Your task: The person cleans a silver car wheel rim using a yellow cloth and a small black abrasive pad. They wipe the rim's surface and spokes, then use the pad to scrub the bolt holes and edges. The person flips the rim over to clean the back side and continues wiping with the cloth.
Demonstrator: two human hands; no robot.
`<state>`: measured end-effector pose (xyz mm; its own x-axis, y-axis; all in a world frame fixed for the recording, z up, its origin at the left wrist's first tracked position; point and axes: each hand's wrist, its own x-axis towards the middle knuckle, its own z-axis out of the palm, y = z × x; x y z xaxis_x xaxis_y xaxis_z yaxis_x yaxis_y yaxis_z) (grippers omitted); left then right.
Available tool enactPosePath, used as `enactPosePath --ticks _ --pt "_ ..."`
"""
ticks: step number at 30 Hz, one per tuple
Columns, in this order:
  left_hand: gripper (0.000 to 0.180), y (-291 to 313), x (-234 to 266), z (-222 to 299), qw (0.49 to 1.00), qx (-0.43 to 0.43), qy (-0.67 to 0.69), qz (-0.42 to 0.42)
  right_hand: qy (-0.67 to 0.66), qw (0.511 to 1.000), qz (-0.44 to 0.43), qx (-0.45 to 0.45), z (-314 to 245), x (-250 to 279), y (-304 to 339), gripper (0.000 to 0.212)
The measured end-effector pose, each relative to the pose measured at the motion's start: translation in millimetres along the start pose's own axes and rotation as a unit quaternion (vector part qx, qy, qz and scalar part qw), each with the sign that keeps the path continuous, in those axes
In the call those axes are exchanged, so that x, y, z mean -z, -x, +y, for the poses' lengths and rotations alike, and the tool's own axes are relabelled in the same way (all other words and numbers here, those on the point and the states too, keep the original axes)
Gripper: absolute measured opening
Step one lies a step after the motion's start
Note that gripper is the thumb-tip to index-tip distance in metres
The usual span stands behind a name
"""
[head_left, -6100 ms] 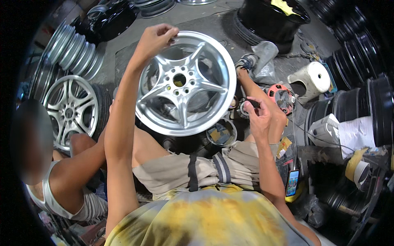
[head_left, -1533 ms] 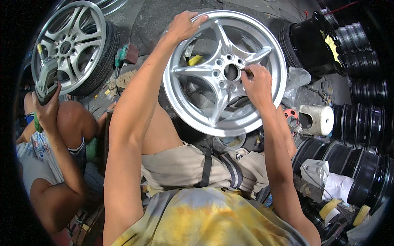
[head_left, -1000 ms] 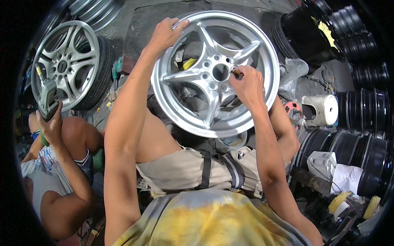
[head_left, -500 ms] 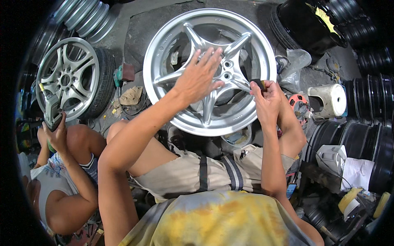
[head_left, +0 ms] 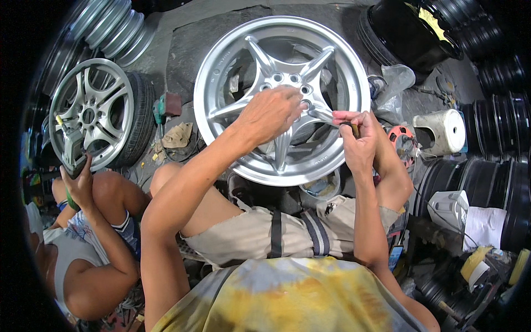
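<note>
A silver five-spoke alloy wheel rim (head_left: 243, 170) lies face up in front of my knees. My left hand (head_left: 269, 114) is over its hub, holding nothing I can see. Its fingers are bent and smeared by motion, with the thumb apart from them. At the rim's right side, my right hand (head_left: 358, 135) pinches a small dark block (head_left: 348, 127), mostly hidden by the fingers. The fingertips of that hand reach the end of the right-hand spoke.
At left, a co-worker's hand (head_left: 79, 180) grips a power tool (head_left: 73, 148) against another wheel with a tire (head_left: 141, 116). A green sander (head_left: 160, 110) and tan rag (head_left: 178, 135) lie between. Right are a white stool (head_left: 440, 133) and stacked black rims (head_left: 498, 130).
My left hand has shifted slightly down and right over the hub, its spread fingers now bent. My right hand's fingers have stretched toward the spoke, and its dark block sits lower.
</note>
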<state>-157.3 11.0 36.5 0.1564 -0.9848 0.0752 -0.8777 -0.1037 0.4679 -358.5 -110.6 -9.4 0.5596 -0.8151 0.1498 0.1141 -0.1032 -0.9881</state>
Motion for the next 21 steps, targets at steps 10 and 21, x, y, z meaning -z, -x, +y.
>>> enactPosePath --ticks 10,21 --pt "0.024 -7 4 16 0.993 -0.030 -0.085 -0.077 0.001 0.997 -0.002 -0.072 5 -4 -4 0.015" --pt "0.024 -23 -1 -2 0.917 -0.003 0.398 -0.043 -0.063 0.972 -0.125 -0.188 -16 -6 1 0.014"
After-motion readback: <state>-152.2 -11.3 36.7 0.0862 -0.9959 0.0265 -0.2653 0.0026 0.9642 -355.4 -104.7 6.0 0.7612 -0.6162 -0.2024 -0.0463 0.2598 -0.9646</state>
